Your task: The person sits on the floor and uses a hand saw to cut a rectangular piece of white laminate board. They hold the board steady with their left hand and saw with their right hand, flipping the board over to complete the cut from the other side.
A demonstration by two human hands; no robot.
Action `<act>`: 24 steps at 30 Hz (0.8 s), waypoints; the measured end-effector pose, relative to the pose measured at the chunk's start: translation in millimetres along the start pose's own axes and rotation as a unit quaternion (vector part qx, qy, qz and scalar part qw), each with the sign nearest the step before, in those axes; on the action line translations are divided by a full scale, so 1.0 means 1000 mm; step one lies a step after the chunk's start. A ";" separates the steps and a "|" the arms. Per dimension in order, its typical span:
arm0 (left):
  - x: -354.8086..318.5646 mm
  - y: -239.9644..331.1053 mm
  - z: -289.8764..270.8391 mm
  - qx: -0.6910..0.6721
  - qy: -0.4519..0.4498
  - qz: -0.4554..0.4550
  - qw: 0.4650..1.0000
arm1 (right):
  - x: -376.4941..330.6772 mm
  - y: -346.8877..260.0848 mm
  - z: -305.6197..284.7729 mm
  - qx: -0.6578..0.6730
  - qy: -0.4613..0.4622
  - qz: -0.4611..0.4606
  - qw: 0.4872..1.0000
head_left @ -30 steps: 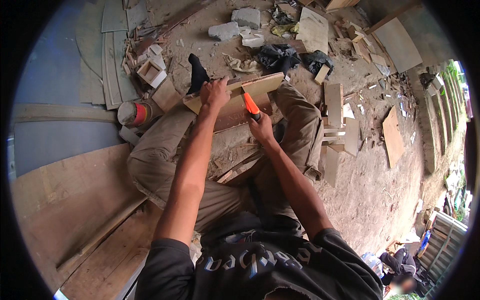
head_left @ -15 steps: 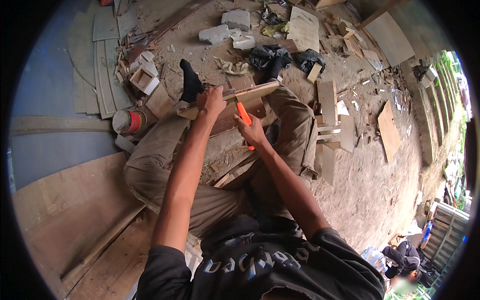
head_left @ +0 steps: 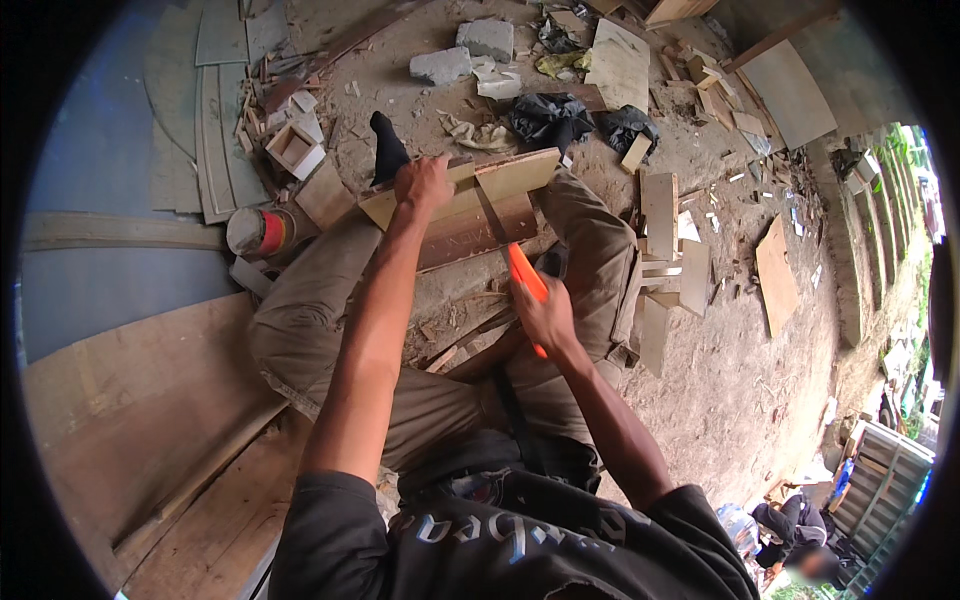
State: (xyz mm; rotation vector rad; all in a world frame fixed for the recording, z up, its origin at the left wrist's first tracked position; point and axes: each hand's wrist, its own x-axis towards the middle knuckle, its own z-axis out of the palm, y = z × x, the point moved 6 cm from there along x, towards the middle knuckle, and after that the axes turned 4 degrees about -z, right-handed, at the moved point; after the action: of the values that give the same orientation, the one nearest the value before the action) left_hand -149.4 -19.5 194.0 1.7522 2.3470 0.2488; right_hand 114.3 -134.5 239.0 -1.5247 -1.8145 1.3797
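Head view: a seated person saws a wooden board across their knees.

Left hand (head_left: 422, 183) clamps its grip over the far edge of the wooden board (head_left: 470, 205), which lies across the person's bent legs above the dirt floor (head_left: 760, 400). Right hand (head_left: 545, 320) is closed around the orange handle of a handsaw (head_left: 522, 275); its thin blade runs up from that grip and crosses the board just right of the left hand. Left of the left grip, well apart, a red and white can (head_left: 258, 232) lies on its side. Beyond the board, wood offcuts (head_left: 660, 205) and grey blocks (head_left: 440, 66) litter the floor.
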 end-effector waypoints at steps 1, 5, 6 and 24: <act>0.006 -0.001 -0.006 -0.004 -0.006 0.005 1.000 | -0.019 -0.001 -0.011 0.006 0.010 -0.010 1.000; 0.006 -0.004 -0.007 -0.002 -0.035 0.020 0.999 | -0.046 -0.002 -0.024 0.011 0.012 -0.015 1.000; 0.006 -0.002 -0.008 0.003 -0.040 0.026 0.999 | -0.040 -0.003 -0.022 0.007 0.007 -0.012 1.000; -0.030 0.011 -0.004 -0.013 0.085 0.028 0.996 | 0.063 0.048 0.043 0.022 0.003 0.005 1.000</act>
State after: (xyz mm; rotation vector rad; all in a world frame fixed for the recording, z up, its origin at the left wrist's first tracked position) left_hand -131.7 -45.4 202.7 1.8536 2.3977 0.4528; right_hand 83.6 -99.7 161.6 -1.5164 -1.7635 1.4096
